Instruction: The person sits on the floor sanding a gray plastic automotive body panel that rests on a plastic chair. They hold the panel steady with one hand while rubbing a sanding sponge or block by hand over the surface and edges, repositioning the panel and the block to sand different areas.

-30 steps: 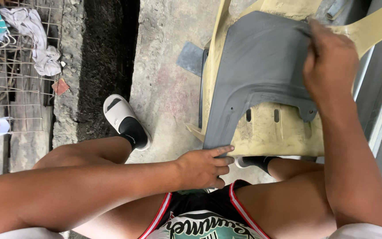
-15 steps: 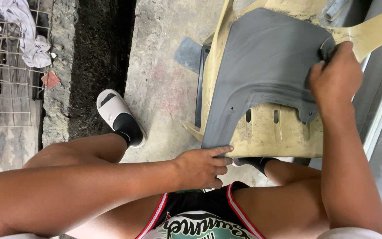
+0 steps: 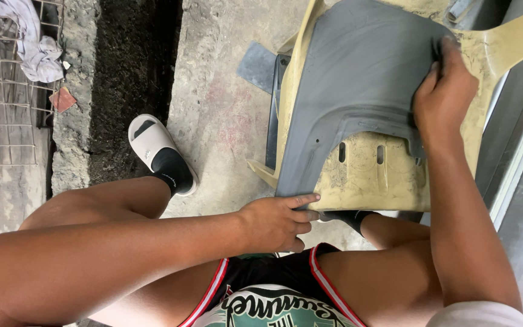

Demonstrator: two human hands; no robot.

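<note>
A grey moulded plastic panel (image 3: 358, 72) lies over an upturned beige plastic chair (image 3: 364, 181) in front of my knees. My left hand (image 3: 279, 221) pinches the panel's lower left corner, with the index finger stretched along its edge. My right hand (image 3: 446, 97) lies on the panel's right edge, fingers together and pointing up. Its fingertips press on the grey surface near the top corner and its thumb is hidden. Whether something small sits under those fingertips I cannot tell.
My left foot wears a black sock and a white slipper (image 3: 155, 148) on the concrete floor (image 3: 219, 109). A dark earth trench (image 3: 131, 72) runs to its left. Beyond it stands a wire rack (image 3: 7, 103) with a grey cloth (image 3: 37, 51). A flat grey piece (image 3: 255, 65) lies beside the chair.
My right hand has slid down the panel's right edge from the top corner toward the middle. My left hand has kept its hold on the lower corner.
</note>
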